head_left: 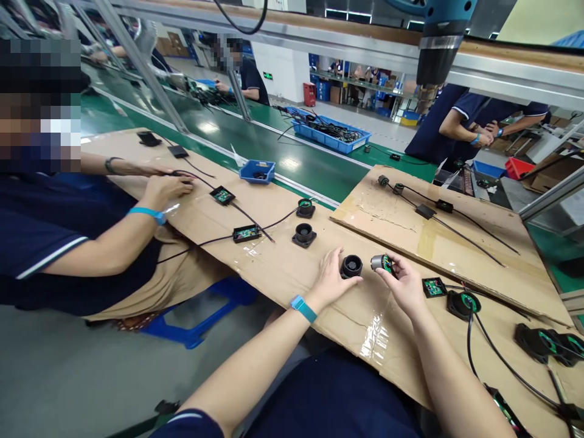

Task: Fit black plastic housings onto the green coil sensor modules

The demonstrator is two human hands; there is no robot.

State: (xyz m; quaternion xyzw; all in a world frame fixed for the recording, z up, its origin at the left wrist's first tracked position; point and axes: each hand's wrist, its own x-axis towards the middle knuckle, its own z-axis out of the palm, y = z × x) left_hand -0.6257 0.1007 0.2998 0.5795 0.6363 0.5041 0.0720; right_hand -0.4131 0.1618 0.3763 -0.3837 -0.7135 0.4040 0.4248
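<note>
My left hand (331, 277) is curled around the near side of a black round housing with a square flange (351, 266), which sits on the cardboard with its round opening facing up. Between the thumb and fingers of my right hand (404, 283) is a small grey motor with a green circuit board (381, 263) on one end. It is held tilted, just right of the housing and apart from it. Two more housings stand to the left: an open black housing (304, 235) and, behind it, a housing with a green board (305, 207) inside.
Right of my hand lie a boxed circuit board (434, 287) and a cabled housing (463, 303). Wired parts (425, 211) rest on a raised cardboard sheet (365, 201). A co-worker's hands (166, 188) handle a cable at left. A power driver (438, 55) hangs overhead.
</note>
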